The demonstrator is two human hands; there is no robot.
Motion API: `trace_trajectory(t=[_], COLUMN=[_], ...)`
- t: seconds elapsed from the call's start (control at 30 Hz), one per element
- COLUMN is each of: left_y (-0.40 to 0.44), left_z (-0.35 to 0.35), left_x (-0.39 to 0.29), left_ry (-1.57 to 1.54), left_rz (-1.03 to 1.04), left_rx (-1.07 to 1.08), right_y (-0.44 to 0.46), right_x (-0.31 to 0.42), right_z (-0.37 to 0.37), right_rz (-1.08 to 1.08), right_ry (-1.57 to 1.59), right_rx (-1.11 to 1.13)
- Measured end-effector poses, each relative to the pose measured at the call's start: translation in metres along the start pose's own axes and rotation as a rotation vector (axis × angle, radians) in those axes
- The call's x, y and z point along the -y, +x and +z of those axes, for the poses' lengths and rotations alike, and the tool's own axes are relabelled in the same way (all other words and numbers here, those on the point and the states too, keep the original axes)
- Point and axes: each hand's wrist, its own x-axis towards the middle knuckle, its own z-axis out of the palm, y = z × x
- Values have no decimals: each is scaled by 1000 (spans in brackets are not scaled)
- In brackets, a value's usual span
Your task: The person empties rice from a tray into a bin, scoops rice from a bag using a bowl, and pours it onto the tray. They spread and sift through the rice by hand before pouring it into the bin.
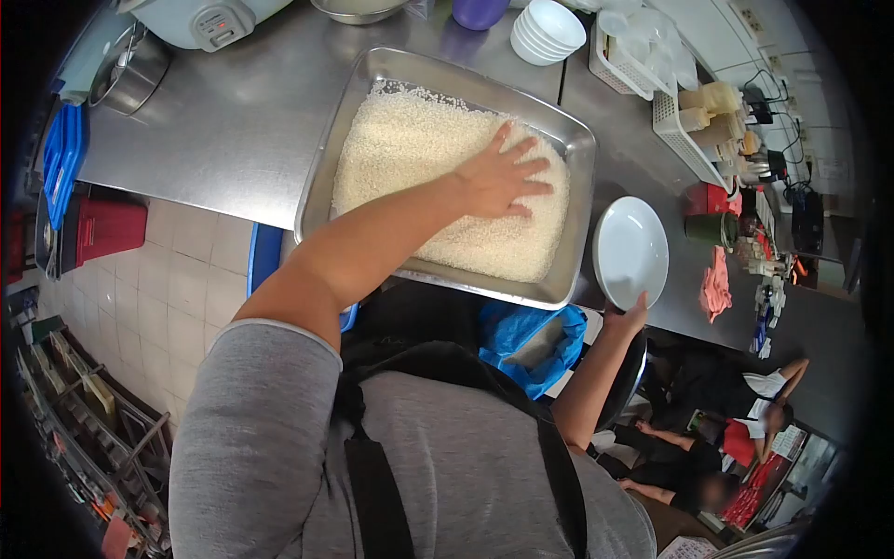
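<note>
My left hand (507,180) lies palm down with fingers spread on white rice (419,140), towards the right side of the heap. The rice fills most of a large rectangular steel tray (582,177), leaving some bare metal along its far edge. To the right of the tray, my right hand (629,320) grips the rim of a white bowl (631,247), thumb over the edge. The bowl is tilted so its inside shows, and I see nothing in it. Under the tray's near edge is a blue plastic bag (559,359) with pale contents, partly hidden.
The tray rests on a steel counter (233,130). Behind it are stacked white bowls (548,33), a purple container (478,11) and a rice cooker (214,23). White baskets (684,140) and a pink cloth (715,284) are at right. Two people (708,447) sit at lower right.
</note>
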Motion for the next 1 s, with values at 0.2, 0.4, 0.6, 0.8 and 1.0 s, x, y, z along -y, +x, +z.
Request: trace_trajectory(t=[0.2,0.4,0.6,0.8,1.0], left_y=[-30,-105,-96,-33,-64], left_z=[-35,-57,-39,-16,-32], left_x=[46,57,-10,-47,-37], left_ry=[99,117,-56,-159,-273], left_rz=[-189,-454,-580,-374,-69], left_rx=[162,177,121,102,202], right_y=[3,-34,-100,-110,-80], right_x=[11,-2,-30,-38,-51], right_z=[-4,-11,-1,58,75], right_rz=[14,-119,27,-188,-172], right_ry=[-59,-271,-421,-603,-722], right_rx=[163,192,390,641,784])
